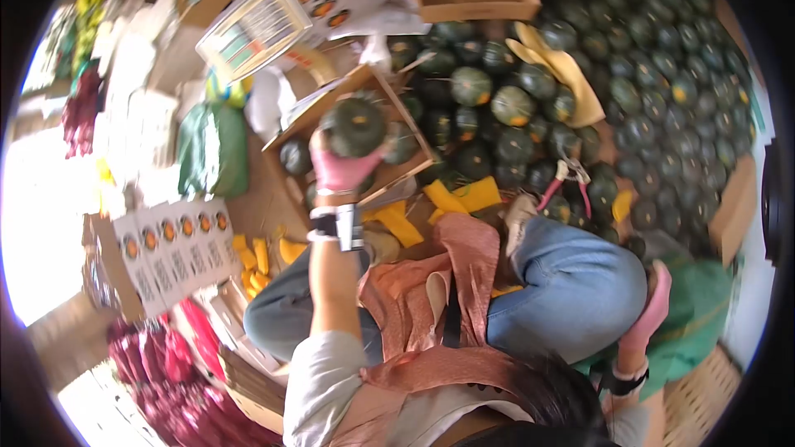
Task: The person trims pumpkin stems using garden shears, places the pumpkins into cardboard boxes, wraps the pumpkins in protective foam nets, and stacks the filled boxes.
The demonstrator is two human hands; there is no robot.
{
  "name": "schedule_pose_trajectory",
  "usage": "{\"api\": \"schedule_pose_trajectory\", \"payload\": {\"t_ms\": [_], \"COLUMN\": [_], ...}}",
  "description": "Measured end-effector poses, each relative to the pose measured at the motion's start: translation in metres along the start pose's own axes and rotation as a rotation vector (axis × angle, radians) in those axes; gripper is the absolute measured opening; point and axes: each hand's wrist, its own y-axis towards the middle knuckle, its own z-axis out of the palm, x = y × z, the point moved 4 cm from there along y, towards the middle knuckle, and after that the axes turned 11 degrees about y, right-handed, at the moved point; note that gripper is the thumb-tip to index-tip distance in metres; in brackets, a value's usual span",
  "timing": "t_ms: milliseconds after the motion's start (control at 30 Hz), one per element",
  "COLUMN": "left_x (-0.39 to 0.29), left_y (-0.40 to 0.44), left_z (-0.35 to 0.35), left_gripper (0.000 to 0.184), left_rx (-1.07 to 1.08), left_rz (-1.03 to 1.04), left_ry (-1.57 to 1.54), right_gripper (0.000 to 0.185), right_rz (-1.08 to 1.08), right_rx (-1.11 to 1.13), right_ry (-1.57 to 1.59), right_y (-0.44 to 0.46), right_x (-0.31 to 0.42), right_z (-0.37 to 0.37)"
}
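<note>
My left hand, in a pink glove, is closed around a dark green kabocha squash. It holds the squash over an open cardboard box with other squash inside, such as one at the box's left side. Beside my right knee is my right hand, also pink-gloved, seen edge-on with its fingers stretched out. A green sack lies just right of it. Whether the right palm touches anything is hidden.
A large heap of squash fills the upper right. Pink-handled pruning shears lie on the squash ahead of my right knee. Empty cardboard trays stand at the back. Printed cartons, yellow pieces and red net bags are on the left.
</note>
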Motion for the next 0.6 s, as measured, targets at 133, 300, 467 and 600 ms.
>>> {"api": "schedule_pose_trajectory", "payload": {"t_ms": [133,300,467,600], "left_x": [-0.017,-0.022,-0.01,-0.007], "left_y": [-0.008,-0.029,-0.052,-0.053], "left_z": [0.085,0.149,0.197,0.224], "left_gripper": [0.087,0.089,0.071,0.082], "left_rx": [0.469,0.602,0.573,0.709], "left_rz": [-0.346,-0.446,-0.777,-0.663], "left_ry": [-1.464,-1.492,-1.491,-1.44], "right_gripper": [0.031,0.025,0.021,0.041], "right_rz": [0.012,-0.134,-0.13,0.489], "right_rx": [0.043,0.062,0.266,0.715], "right_ry": [0.203,0.137,0.353,0.999], "right_y": [-0.002,-0.005,0.017,0.055], "right_x": [-0.003,0.02,0.042,-0.006], "right_z": [0.001,0.007,0.022,0.072]}}
